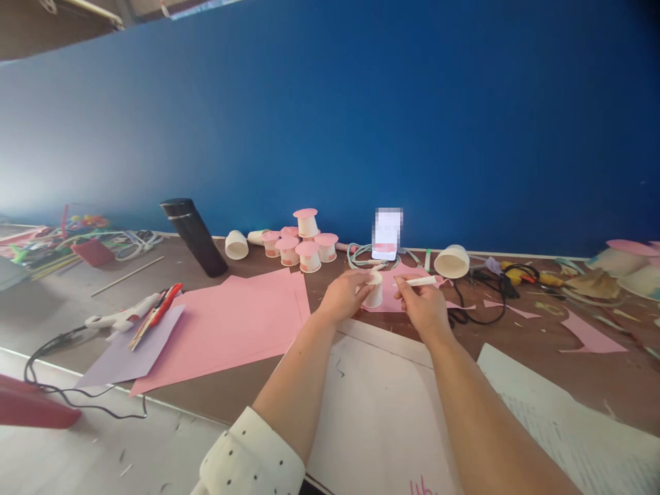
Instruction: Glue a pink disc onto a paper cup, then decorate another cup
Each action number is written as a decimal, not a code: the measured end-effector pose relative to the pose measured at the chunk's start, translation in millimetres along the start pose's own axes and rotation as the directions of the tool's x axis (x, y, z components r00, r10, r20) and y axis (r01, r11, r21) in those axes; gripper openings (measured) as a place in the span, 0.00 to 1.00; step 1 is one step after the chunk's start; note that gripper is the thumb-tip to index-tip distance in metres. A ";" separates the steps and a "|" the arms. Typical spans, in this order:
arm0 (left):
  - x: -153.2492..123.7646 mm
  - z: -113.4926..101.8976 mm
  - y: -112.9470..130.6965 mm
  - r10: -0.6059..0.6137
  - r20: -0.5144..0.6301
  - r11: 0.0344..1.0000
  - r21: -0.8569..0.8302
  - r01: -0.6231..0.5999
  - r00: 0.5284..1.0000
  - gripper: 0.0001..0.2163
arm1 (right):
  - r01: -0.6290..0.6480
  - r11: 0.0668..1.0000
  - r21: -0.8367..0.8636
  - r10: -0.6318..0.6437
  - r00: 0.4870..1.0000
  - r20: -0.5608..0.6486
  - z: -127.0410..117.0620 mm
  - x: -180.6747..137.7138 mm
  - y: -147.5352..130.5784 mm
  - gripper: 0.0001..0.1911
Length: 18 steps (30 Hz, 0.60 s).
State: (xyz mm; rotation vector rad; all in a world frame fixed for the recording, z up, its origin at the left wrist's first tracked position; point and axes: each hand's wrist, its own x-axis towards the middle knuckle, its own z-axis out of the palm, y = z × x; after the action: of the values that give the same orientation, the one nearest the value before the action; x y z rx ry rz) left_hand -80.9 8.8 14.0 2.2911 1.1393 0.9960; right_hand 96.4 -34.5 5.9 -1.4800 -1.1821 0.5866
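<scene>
Paper was what you had in hand: a small cup (373, 290), held just above the bench (247, 402) toward the middle of its back edge, over a pink scrap (386, 303). Your left hand (344, 294) curled its fingers round the cup's side, with the thumb up near the top. Your right hand (421, 304) pinched a white stick (419, 281) between thumb and forefinger. Its tip pointed at the cup and sat close to it; whether they touched, I cannot tell.

The thin wall could have buckled if your left grip tightened, and a hard push from the stick would likely have dented it or knocked it askew. A black cable (477, 313) lay just beside your right wrist and could have snagged it. Nearer the back edge, pink-topped cups (304, 249) stood clustered; a careless forward reach might have toppled them.
</scene>
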 end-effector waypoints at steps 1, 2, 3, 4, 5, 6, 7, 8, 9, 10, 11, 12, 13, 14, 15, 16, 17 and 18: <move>-0.5 0.1 0.0 -0.004 -0.002 1.000 -0.003 0.004 1.000 0.14 | -0.004 1.000 0.031 0.004 1.000 0.003 0.6 0.4 1.7 0.22; -0.9 0.2 0.1 -0.006 -0.004 1.000 -0.003 0.006 1.000 0.14 | -0.008 0.997 0.073 0.007 1.000 0.007 1.3 0.5 3.3 0.21; -1.1 0.2 0.2 -0.006 -0.007 1.000 0.000 0.006 1.000 0.13 | -0.009 0.993 0.119 0.007 1.000 0.017 2.2 0.2 4.7 0.21; -1.2 0.3 0.4 -0.007 -0.009 1.000 0.006 0.007 1.000 0.13 | -0.005 0.986 0.165 -0.001 0.999 0.034 3.4 -0.3 6.0 0.21; -1.1 0.4 0.5 -0.005 -0.009 1.000 0.013 0.005 1.000 0.13 | 0.007 0.979 0.206 -0.020 0.998 0.061 4.7 -0.9 7.0 0.23; -0.9 0.7 0.5 0.003 -0.007 1.000 0.019 -0.003 1.000 0.14 | 0.026 0.972 0.233 -0.050 0.994 0.098 6.3 -1.6 8.0 0.25; -0.5 1.1 0.4 0.016 -0.009 1.000 0.021 -0.016 1.000 0.14 | 0.049 0.969 0.241 -0.085 0.987 0.139 8.1 -2.1 8.8 0.28; 0.0 1.7 0.0 0.032 -0.017 0.999 0.021 -0.032 0.999 0.14 | 0.074 0.971 0.228 -0.116 0.978 0.176 10.1 -2.4 9.6 0.31; 0.5 2.4 -0.4 0.047 -0.027 0.999 0.018 -0.046 0.999 0.14 | 0.096 0.976 0.198 -0.136 0.970 0.200 12.2 -2.3 10.4 0.33; 1.0 3.2 -1.0 0.056 -0.038 0.998 0.014 -0.055 0.998 0.15 | 0.111 0.981 0.156 -0.143 0.967 0.210 14.6 -2.0 11.2 0.34; 1.5 3.9 -1.6 0.058 -0.048 0.998 0.009 -0.058 0.997 0.15 | 0.117 0.987 0.108 -0.138 0.968 0.212 17.0 -1.3 12.1 0.34; 1.9 4.6 -2.2 0.055 -0.053 0.998 0.003 -0.055 0.997 0.15 | 0.113 0.992 0.064 -0.124 0.970 0.208 19.4 -0.4 12.9 0.34; 2.2 5.1 -2.6 0.051 -0.053 0.999 -0.002 -0.051 0.997 0.14 | 0.104 0.994 0.028 -0.108 0.973 0.203 21.7 0.5 13.6 0.34; 2.4 5.4 -2.8 0.047 -0.050 0.999 -0.008 -0.048 0.998 0.14 | 0.092 0.996 -0.003 -0.090 0.975 0.205 23.8 1.4 14.0 0.34; 2.5 5.4 -2.8 0.045 -0.048 0.999 -0.014 -0.046 0.998 0.14 | 0.082 0.996 -0.029 -0.074 0.975 0.208 25.8 2.1 14.1 0.34; 2.3 5.4 -2.6 0.044 -0.049 0.999 -0.020 -0.045 0.998 0.14 | 0.077 0.996 -0.052 -0.065 0.975 0.212 27.4 2.5 14.0 0.34; 2.0 5.2 -2.1 0.043 -0.050 0.999 -0.024 -0.044 0.998 0.14 | 0.078 0.994 -0.072 -0.061 0.975 0.214 28.9 2.8 13.5 0.34; 1.6 4.8 -1.3 0.041 -0.051 0.999 -0.029 -0.042 0.998 0.14 | 0.082 0.992 -0.092 -0.061 0.975 0.212 30.1 2.8 12.9 0.33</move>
State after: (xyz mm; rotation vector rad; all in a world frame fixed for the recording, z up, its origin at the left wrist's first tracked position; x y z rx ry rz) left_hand -77.3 10.7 10.6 2.2865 1.0935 1.0852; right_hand 76.3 -17.6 -13.8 -1.4796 -1.4408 0.6529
